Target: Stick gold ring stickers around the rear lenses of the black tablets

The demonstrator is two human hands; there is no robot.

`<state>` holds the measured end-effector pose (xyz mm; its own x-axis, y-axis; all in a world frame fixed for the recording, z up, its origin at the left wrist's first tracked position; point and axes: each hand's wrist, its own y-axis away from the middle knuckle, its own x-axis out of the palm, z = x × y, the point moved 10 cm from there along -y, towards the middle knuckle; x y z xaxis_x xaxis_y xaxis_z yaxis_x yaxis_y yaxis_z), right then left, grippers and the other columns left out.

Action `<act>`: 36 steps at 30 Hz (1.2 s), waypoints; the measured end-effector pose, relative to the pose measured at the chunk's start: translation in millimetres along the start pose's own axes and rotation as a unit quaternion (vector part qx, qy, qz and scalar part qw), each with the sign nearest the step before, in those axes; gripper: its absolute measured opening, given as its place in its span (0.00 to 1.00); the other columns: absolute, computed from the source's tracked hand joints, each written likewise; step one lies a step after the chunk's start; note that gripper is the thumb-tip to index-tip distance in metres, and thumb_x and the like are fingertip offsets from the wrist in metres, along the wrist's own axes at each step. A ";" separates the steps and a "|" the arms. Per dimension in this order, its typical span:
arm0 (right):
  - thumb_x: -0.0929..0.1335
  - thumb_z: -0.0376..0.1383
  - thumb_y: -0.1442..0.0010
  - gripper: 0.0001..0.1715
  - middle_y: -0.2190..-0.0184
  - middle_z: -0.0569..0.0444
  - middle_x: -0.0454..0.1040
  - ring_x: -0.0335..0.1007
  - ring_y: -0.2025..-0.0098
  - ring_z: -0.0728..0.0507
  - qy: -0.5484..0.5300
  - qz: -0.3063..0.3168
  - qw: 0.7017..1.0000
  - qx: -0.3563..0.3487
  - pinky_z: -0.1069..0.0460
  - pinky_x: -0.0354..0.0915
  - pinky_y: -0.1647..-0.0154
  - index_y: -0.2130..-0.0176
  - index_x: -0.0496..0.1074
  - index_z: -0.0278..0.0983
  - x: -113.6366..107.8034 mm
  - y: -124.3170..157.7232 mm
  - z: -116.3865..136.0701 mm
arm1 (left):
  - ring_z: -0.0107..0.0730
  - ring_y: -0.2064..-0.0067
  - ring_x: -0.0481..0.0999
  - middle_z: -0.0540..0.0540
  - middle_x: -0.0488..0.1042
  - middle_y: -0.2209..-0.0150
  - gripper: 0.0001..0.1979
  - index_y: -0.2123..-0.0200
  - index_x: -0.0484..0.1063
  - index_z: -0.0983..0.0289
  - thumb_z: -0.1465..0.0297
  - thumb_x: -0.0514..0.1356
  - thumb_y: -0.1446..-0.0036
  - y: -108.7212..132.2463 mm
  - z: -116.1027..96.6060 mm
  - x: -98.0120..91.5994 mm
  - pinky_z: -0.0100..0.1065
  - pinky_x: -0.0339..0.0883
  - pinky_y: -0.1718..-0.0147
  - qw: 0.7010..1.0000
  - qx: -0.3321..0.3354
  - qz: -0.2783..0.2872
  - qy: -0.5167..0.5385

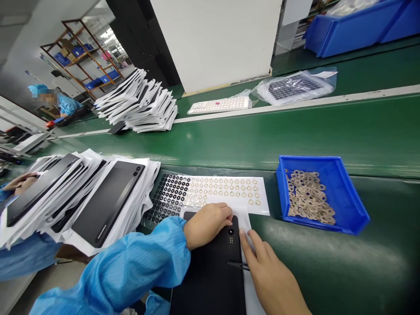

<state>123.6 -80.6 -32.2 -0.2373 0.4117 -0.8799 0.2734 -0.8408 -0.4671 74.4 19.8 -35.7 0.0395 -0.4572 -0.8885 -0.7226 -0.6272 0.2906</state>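
A black tablet back cover [210, 275] lies face down on a white sleeve at the near edge of the bench. My left hand [208, 223] is curled on its top corner, fingertips pressed by the camera lens [231, 231]. My right hand [272, 275] rests on the cover's right edge, index finger stretched toward the lens, with black tweezers [238, 265] tucked under the palm. Just beyond lies a white sheet [210, 192] carrying rows of black rings and pale rings.
A blue bin [348, 205] of loose metal rings stands to the right. A fanned pile of sleeved tablets [82, 201] lies at the left, where another person's hand [19, 183] touches it. A green conveyor belt [262, 135] runs behind, with another pile [138, 103] and bagged trays [295, 87].
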 end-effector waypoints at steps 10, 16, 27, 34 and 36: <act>0.57 0.16 0.50 0.35 0.55 0.42 0.73 0.70 0.65 0.44 0.003 -0.002 1.000 -0.008 0.56 0.69 0.77 0.43 0.59 0.29 -0.6 1.1 1.1 | 0.36 0.62 0.71 0.54 0.69 0.65 0.06 0.67 0.64 0.65 0.73 0.53 0.35 1.1 -2.0 10.5 0.34 0.65 0.62 0.998 0.003 0.005 -0.059; 0.57 0.17 0.49 0.36 0.55 0.42 0.73 0.70 0.65 0.44 0.014 -0.006 1.000 -0.014 0.55 0.70 0.75 0.42 0.58 0.29 0.3 2.6 2.6 | 0.37 0.62 0.71 0.55 0.68 0.64 0.05 0.66 0.62 0.64 0.74 0.51 0.34 5.4 -3.8 9.5 0.36 0.66 0.61 0.998 -0.004 -0.010 -0.057; 0.57 0.16 0.52 0.31 0.57 0.42 0.74 0.70 0.66 0.44 0.018 -0.029 0.999 -0.012 0.56 0.69 0.77 0.49 0.63 0.29 -6.6 -1.5 3.6 | 0.30 0.62 0.71 0.51 0.70 0.64 0.02 0.64 0.65 0.65 0.75 0.55 0.36 5.8 3.5 6.1 0.29 0.66 0.61 0.999 0.004 -0.024 -0.021; 0.58 0.16 0.52 0.31 0.56 0.41 0.73 0.70 0.65 0.44 0.010 -0.021 1.000 -0.013 0.56 0.69 0.76 0.49 0.65 0.28 -3.8 -0.8 3.1 | 0.35 0.63 0.71 0.54 0.68 0.65 0.04 0.67 0.64 0.65 0.75 0.55 0.37 4.6 0.1 8.9 0.34 0.67 0.62 0.999 -0.004 -0.030 -0.027; 0.58 0.16 0.52 0.30 0.56 0.40 0.73 0.70 0.65 0.43 0.011 -0.023 1.000 -0.014 0.56 0.70 0.75 0.50 0.66 0.28 -3.5 0.1 3.3 | 0.37 0.63 0.71 0.54 0.68 0.65 0.05 0.66 0.63 0.65 0.76 0.53 0.36 4.5 1.2 8.5 0.36 0.67 0.63 0.998 -0.012 -0.048 -0.024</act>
<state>121.4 -83.2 -28.9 -0.2305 0.4570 -0.8591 0.2889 -0.8109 -0.5089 70.7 13.9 -42.4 0.0740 -0.3631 -0.9288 -0.7009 -0.6815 0.2106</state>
